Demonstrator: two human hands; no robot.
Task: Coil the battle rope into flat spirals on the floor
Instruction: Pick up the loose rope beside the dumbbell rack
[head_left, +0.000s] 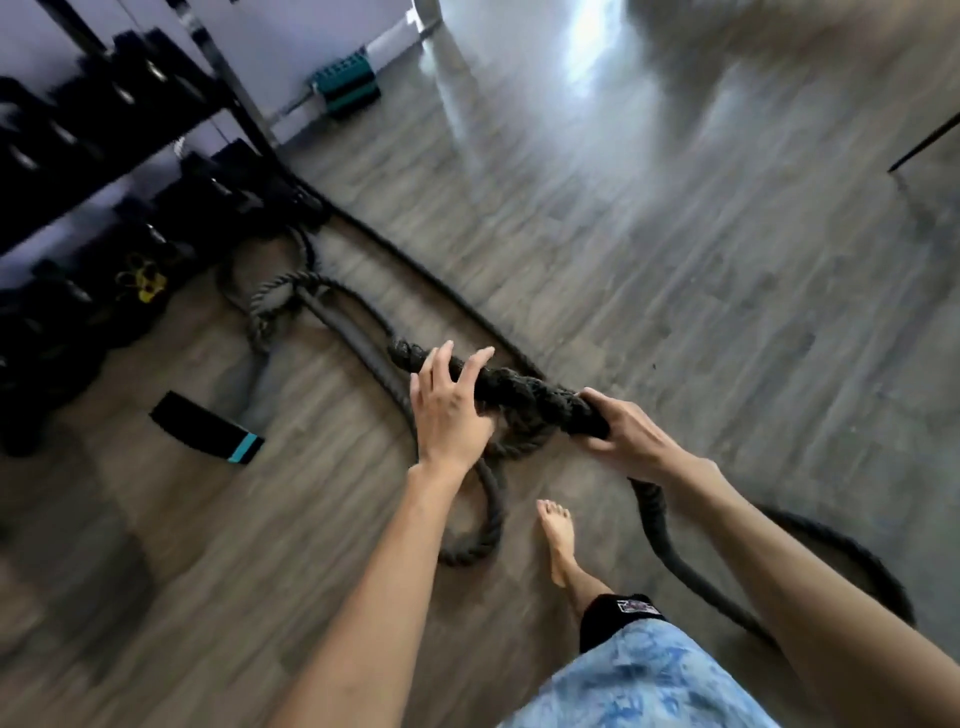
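Two hands meet on the battle rope (519, 389) at frame centre in the head view, the only view given. The right hand (623, 436) has its fingers wrapped round the thick rope, apparently to bear its weight. The left hand (452, 410) lies across the rope with fingers nearly straight and spread, not clearly clamped, likely steering the span rather than carrying it.

The lifted span hangs above the wood floor (701, 270). From the right hand the rope drops and sweeps toward the lower right. Another stretch runs up-left toward the foot of the dumbbell rack (104, 130), where it seems anchored. Loose, uneven loops lie left of centre and below the hands, beside a bare foot (558, 535). No flat spiral is formed yet, so I judge the coiling is at an early stage.

A black pad with a teal stripe (208, 426) lies at left.
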